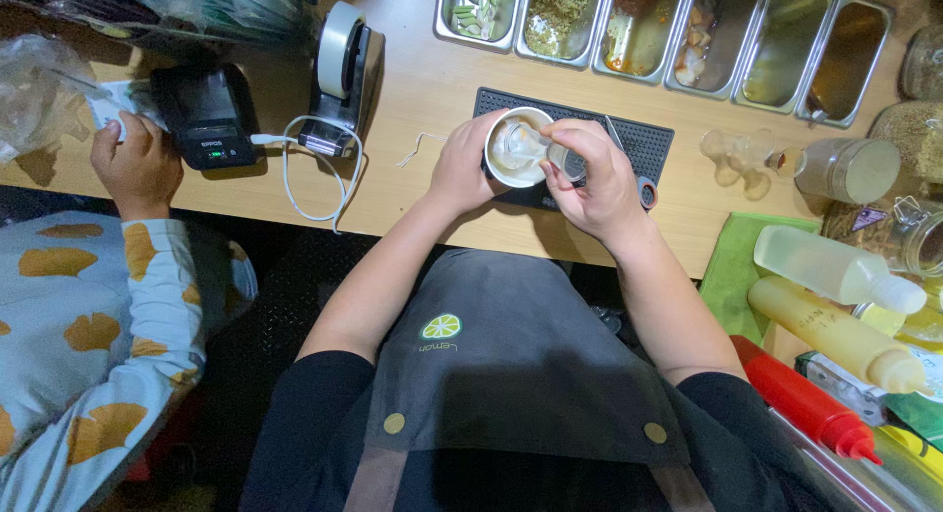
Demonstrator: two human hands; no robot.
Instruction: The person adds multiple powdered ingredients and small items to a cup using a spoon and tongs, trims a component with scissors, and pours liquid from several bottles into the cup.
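My left hand wraps around the side of a white paper cup that stands on a black rubber bar mat. My right hand holds a small clear measuring cup tipped over the rim of the white cup. Pale liquid shows inside the white cup. Both forearms reach from my dark apron up to the wooden counter.
Several steel containers with toppings line the back of the counter. Squeeze bottles, clear, yellow and red, lie at the right. Glass jars stand nearby. A tape dispenser and card terminal sit left, where another person's hand rests.
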